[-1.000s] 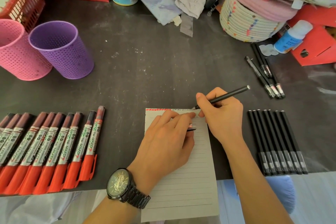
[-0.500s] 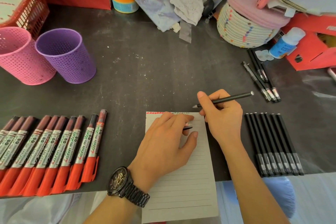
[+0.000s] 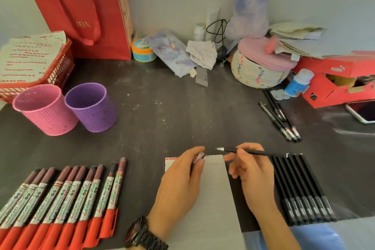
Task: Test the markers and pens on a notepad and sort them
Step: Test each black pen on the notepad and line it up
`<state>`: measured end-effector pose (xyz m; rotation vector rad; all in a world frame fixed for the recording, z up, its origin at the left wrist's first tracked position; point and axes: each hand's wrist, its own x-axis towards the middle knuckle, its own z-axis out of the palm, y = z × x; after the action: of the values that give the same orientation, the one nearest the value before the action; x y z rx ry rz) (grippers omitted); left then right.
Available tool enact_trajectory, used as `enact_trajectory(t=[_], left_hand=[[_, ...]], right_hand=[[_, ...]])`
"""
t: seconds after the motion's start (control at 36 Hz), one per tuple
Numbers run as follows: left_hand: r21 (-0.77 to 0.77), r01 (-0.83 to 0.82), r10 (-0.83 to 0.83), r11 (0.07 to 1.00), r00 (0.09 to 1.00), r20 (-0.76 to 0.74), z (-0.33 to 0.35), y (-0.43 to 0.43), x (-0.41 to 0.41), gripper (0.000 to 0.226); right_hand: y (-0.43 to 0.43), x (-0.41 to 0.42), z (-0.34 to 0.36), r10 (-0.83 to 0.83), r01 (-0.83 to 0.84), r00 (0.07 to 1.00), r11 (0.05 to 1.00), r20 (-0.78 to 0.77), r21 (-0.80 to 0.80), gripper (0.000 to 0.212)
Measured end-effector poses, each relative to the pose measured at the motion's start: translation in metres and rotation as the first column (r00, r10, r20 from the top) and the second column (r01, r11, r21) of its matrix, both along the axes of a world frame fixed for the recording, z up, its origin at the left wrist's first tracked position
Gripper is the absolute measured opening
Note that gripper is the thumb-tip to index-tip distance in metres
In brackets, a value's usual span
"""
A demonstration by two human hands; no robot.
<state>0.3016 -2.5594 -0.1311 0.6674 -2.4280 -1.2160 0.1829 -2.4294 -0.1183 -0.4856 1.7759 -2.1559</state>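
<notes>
- Right hand [image 3: 253,176] pinching one black pen [image 3: 251,152] between thumb and fingers, bare tip pointing left, barrel lying nearly level above the top edge of the notepad [image 3: 215,189].
- Left hand [image 3: 182,186] closed on a small dark cap [image 3: 198,157] at its fingertips, palm resting on the notepad's left half; black wristwatch [image 3: 144,233] on that wrist.
- Just right of the right hand: one row of black pens [image 3: 302,186], about seven, side by side and touching, grey ends toward the near edge of the dark table [image 3: 162,111].
- Farther beyond the right hand, well apart from that row: three more black pens [image 3: 281,119] lying loosely together at a slant.
- Left of the left hand: row of red-bodied markers [image 3: 67,205], ten counted with the leftmost cut by the frame, dark caps pointing away, barrels touching.
- Beyond the markers, far left of both hands: two perforated cups, one pink cup [image 3: 43,111] and one purple cup [image 3: 91,107], upright, sides touching.
- Along the wall, well past both hands: one red gift bag [image 3: 81,12], one red basket [image 3: 56,73] holding printed sheets, one woven basket [image 3: 259,73] with a pink lid, one red shoebox [image 3: 334,81].
</notes>
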Motion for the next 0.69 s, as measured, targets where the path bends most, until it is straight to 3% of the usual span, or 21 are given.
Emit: enact_trajectory(t=[0.17,0.39,0.69], left_hand=[[0.063,-0.026,0.028,0.998,0.999,-0.032,-0.0012,-0.0022,-0.0013,0.01],[0.026,-0.021,0.022,0.999,0.998,-0.053,-0.0014,-0.002,-0.0012,0.021],[0.014,-0.021,0.022,1.0,0.996,-0.086,-0.002,-0.0031,-0.001,0.022]], right_hand=[[0.0016,0.0019,-0.0012,-0.041,0.041,0.999,0.999,-0.016,0.003,0.025],[0.0013,0.0012,-0.0004,0.001,-0.002,0.999,1.0,-0.042,-0.023,0.009],[0.0,0.0043,0.0033,-0.044,0.046,0.996,0.999,-0.081,0.016,0.017]])
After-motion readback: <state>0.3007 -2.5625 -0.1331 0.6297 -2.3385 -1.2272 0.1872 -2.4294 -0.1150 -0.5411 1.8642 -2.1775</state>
